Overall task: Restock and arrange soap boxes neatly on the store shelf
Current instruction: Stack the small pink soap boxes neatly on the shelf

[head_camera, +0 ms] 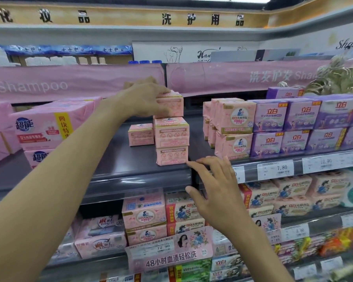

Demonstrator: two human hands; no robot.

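Observation:
My left hand grips the top pink soap box of a three-high stack on the dark upper shelf. Under it sit a middle box and a bottom box. A single pink box stands just left of the stack. My right hand hovers open at the shelf's front edge, fingers spread, close to the bottom box's right corner and holding nothing.
Larger pink soap packs and purple packs fill the shelf to the right. Big pink multipacks stand at the left. Price tags line the shelf edge. The lower shelves hold more soap packs. A pink Shampoo banner hangs above.

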